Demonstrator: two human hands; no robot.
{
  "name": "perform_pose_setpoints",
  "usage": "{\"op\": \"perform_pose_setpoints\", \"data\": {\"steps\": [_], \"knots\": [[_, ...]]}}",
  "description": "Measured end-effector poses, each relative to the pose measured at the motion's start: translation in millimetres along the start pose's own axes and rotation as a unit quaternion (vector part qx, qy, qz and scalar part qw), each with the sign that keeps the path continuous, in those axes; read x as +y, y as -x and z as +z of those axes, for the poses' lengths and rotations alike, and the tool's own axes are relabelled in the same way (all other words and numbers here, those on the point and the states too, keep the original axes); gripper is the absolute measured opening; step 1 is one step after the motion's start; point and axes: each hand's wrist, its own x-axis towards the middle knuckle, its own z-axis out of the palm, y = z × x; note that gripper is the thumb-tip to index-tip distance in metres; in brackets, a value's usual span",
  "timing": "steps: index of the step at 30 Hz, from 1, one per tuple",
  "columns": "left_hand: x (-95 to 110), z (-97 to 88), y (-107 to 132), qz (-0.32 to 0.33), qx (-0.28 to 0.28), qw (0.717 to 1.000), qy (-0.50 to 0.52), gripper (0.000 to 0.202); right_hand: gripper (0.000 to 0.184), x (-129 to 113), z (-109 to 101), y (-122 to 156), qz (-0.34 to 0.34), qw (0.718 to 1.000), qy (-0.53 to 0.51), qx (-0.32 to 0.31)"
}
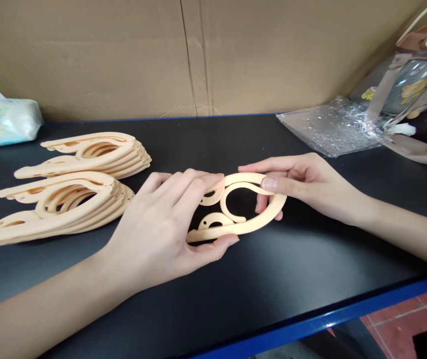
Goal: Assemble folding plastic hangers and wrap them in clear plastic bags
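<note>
Both hands hold a cream plastic folding clothes hanger (260,219), folded so that its two arms lie almost parallel and its curved hook sits between them. My left hand (168,214) spans the arms' free ends, fingers on the far arm and thumb along the near one, hiding part of them. At the rounded end, my right hand (307,187) pinches the hanger with its thumb on top and fingers behind and below. Left of my left hand lie two piles of similar folded hangers, a farther pile (123,162) and a nearer pile (101,214).
The black tabletop (292,279) has a blue front edge (311,326). Cardboard (123,60) stands along the back. A clear plastic bag (321,127) lies at the back right, beside a transparent bottle (408,85) with a strap. A patterned soft pack (4,122) sits far left.
</note>
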Motion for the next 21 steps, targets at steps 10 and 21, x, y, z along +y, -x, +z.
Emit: {"op": "perform_pose_setpoints", "data": {"steps": [10, 21], "knots": [[-3.2, 2.2, -0.7, 0.005, -0.017, 1.000, -0.014, 0.063, 0.031, 1.9, 1.9, -1.9, 0.013, 0.998, -0.062, 0.014], [0.6, -0.5, -2.2, 0.050, -0.001, 0.996, -0.073, 0.063, 0.029, -2.0, 4.9, 0.6, 0.012, 0.997, -0.074, -0.032]]}}
